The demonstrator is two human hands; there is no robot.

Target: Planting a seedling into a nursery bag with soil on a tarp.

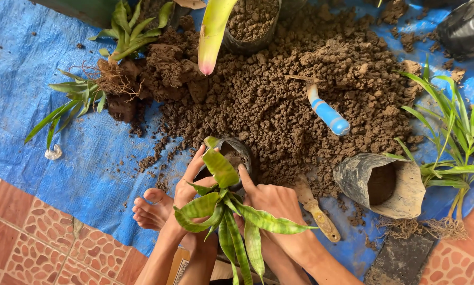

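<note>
Blue tarp (31, 63) with soil heap (311, 95) at 12 o'clock; left hand (187, 192) and right hand (271, 200) clasp snake plant (224, 216) in black grow bag (237, 153), potting step, likely firming soil next.

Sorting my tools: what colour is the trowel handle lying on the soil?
Blue, on the trowel; head view.

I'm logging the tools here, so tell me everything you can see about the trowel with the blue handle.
The blue-handled trowel lies flat on the heap of brown soil, above and to the right of both hands, touched by neither. Its handle looks like glossy blue plastic with paler bands and a rounded end pointing lower right. The blade points upper left, dirt-coated and mostly sunk in the soil, so its shape is unclear.
</note>
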